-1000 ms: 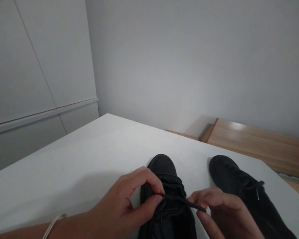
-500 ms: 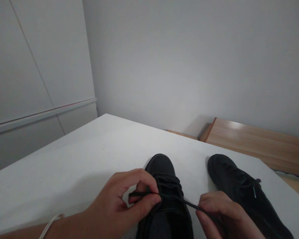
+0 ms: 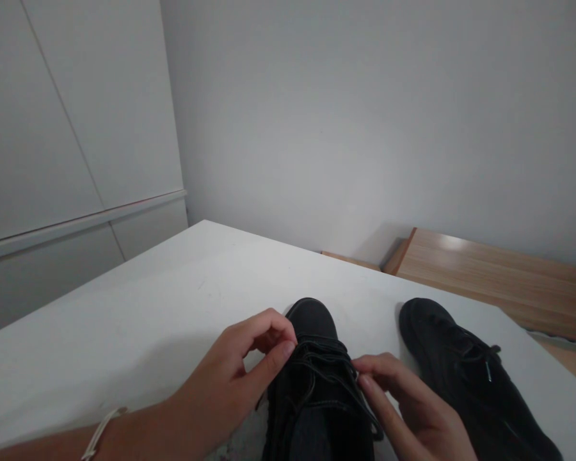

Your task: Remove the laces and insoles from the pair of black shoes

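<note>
A black shoe (image 3: 312, 317) rests in front of me on the white table, toe pointing away. Its black shoelace (image 3: 327, 370) crosses the tongue in rows, and a loose length hangs down the right side. At the shoe's left edge, my left hand (image 3: 242, 368) pinches the lace by the upper rows with thumb and forefinger. Across from it, the thumb and forefinger of my right hand (image 3: 408, 406) are closed on the lace at the right eyelets. The shoe's heel lies out of frame.
To the right lies a second black shoe (image 3: 441, 339), its lace tied. The white table (image 3: 148, 320) ends in a far corner before the grey wall (image 3: 317, 128). Beyond its right edge is a wood-grain surface (image 3: 484, 269); white cabinet panels (image 3: 77, 128) stand at the left.
The lace stretched between my hands has dropped slack onto the shoe. My left hand has shifted slightly forward, and my right hand has come in left and forward to the shoe's right eyelets.
</note>
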A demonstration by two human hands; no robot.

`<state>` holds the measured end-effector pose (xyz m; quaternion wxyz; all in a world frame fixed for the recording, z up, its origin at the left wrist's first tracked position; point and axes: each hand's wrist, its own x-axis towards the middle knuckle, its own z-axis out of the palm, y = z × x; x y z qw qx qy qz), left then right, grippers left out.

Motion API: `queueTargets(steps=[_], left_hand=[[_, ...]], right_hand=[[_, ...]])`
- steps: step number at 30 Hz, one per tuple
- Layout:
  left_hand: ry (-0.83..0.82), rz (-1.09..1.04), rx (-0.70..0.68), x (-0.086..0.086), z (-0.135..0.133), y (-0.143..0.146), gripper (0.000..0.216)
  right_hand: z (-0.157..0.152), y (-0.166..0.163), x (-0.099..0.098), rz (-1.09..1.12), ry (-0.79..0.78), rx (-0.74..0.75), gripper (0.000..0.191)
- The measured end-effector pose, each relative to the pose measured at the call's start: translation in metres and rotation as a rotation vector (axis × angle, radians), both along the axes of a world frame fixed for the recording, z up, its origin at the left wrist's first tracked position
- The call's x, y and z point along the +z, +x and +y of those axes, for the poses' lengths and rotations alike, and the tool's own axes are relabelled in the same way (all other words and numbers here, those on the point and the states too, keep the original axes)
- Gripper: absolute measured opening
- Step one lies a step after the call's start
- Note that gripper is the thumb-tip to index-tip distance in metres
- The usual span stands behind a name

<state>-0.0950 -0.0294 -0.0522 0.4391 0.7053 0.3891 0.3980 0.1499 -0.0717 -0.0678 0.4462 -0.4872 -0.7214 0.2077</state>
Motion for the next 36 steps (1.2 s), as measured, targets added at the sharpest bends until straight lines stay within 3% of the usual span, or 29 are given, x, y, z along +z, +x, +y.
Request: queueTargets(steps=[6,14,22,26,31,36], left_hand=[[-0.16,0.112,-0.017,0.0003,0.0014,0.0032,0.015],[0.077,0.041,-0.057,0.0014,0.0019,0.0015,0.009],[-0.069,0.032,-0.09,0.0003,0.0043,0.0004,0.009],[-0.031,0.032,-0.136,-0.0009,0.0059,0.0006,0.007],[0.078,0.023,-0.089,-0.0016,0.0028,0.001,0.008],[0.026,0.079,-0.106,-0.0001,0.0024,-0.0005,0.007]], right_hand=[[0.0023,-0.001,-0.0063,0.041,-0.089,0.059,0.012],[-0.0013,-0.0055,-0.0079,0.027,-0.059,0.03,0.009],[-0.0008,-0.006,-0.0066,0.054,-0.042,0.047,0.015],[-0.0002,-0.0075,-0.0034,0.038,-0.007,0.054,0.012],[-0.0017,-0.0062,-0.0052,0.04,0.014,0.011,0.013],[-0.0008,-0.0075,-0.0047,0.05,-0.006,0.048,0.016]])
